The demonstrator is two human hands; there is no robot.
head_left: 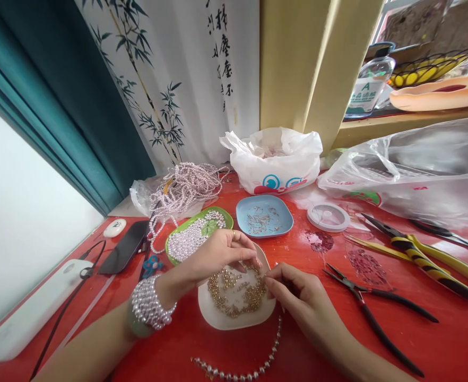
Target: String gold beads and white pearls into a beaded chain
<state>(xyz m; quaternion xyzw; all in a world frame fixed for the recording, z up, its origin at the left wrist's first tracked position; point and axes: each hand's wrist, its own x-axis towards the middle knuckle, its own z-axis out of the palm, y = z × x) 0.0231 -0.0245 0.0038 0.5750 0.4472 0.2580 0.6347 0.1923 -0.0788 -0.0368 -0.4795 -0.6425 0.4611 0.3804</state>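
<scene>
Above a white plate (237, 322) of small gold beads (253, 297), my left hand (228, 252) is closed with its fingertips together; whatever is in them is too small to name. It wears a ring and, at the wrist, a woven pearl-bead bracelet (150, 303) beside a green bangle. My right hand (295, 292) pinches at the plate's right rim, close to the left fingertips. From under it a string of silvery beads (250, 376) hangs and curves across the red table. The pinched end is mostly hidden by my fingers.
Behind the plate are a green dish (228, 215) of pearl beads, a blue tray (242, 204) of small metal pins, and tangled pearl strands (190, 185). Pliers (357, 292), larger cutters (429, 257) and tweezers lie right. A phone (124, 246) and power strip (35, 307) lie left.
</scene>
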